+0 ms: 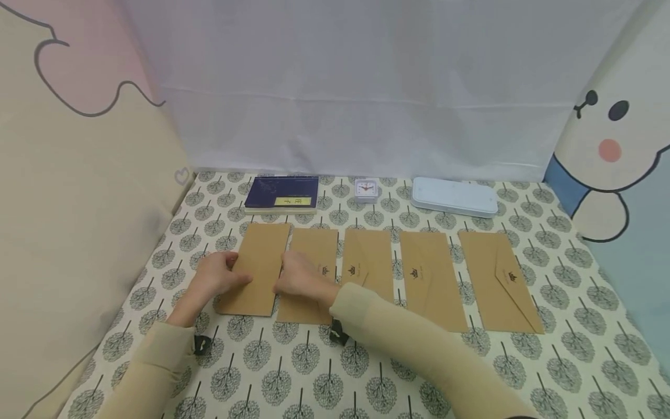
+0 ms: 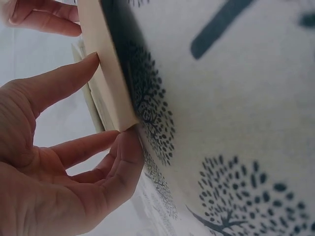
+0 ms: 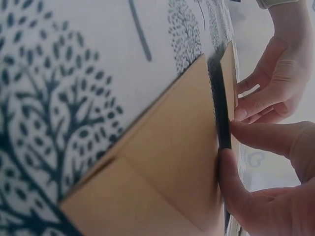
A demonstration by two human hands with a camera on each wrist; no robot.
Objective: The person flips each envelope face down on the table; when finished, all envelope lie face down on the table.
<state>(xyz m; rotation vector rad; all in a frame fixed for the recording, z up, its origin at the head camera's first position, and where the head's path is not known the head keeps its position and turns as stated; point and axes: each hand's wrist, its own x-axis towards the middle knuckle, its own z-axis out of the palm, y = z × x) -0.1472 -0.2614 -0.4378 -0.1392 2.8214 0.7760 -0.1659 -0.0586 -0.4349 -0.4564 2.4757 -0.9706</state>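
At the left of a row of brown paper envelopes lies one with no flap or print showing, the leftmost envelope [image 1: 257, 256]. My left hand [image 1: 220, 273] holds its left edge, thumb on the upper face and fingertips at the rim, as the left wrist view shows. On the opposite edge my right hand [image 1: 303, 276] pinches the same envelope [image 3: 229, 83] between thumb and a finger. A dark gap shows beneath its edge in the right wrist view. Under my right hand and wrist lies the second envelope [image 1: 309, 311], partly hidden.
Further right lie more envelopes [image 1: 374, 256], flaps and crown prints showing. Behind the row stand a dark blue book [image 1: 282, 189], a small white clock [image 1: 366, 190] and a pale blue case [image 1: 454, 196]. A tree-patterned cloth [image 1: 293, 378] covers the table; a white curtain [image 1: 356, 87] hangs behind.
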